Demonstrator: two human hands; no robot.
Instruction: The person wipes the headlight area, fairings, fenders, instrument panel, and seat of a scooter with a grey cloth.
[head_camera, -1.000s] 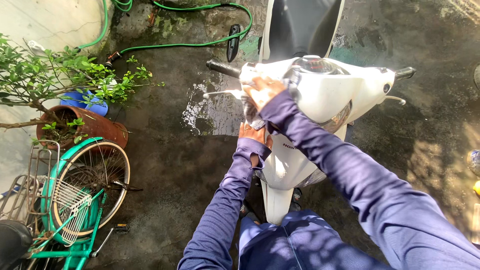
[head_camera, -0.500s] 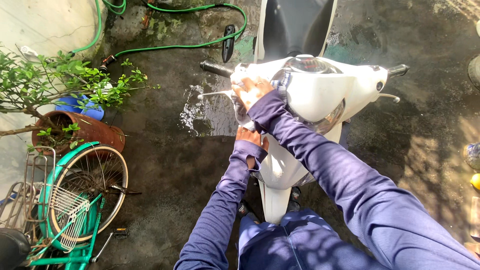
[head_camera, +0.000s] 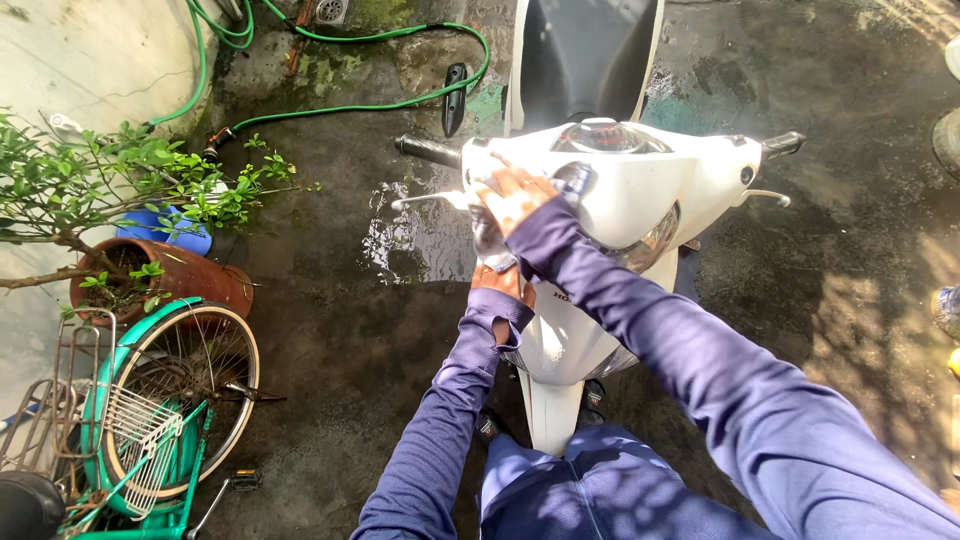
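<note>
Compared with half a second ago, the right hand stays on the same place of the white scooter, on the left part of its handlebar cover, and the left hand stays just below it on the front panel. The view has shifted only a little; the puddle and the plants lie almost as before.

The right hand lies flat, with the fingers spread, and presses a grey cloth against the white cover; it is not closed around the cloth. The cloth hangs down a little between the two hands. The left hand touches the front panel under the cloth, but the sleeve hides the fingers, so I cannot tell whether it grips something. Both arms wear dark blue long sleeves.

The scooter stands on wet dark concrete, and its black seat points away from the camera. A green hose lies curved on the ground behind the left handlebar.

At the left, a brown clay pot holds soil and a small tree with green leaves. A blue container stands just behind it; what is inside is hidden. A green bicycle with a wire basket stands beside the pot.
</note>
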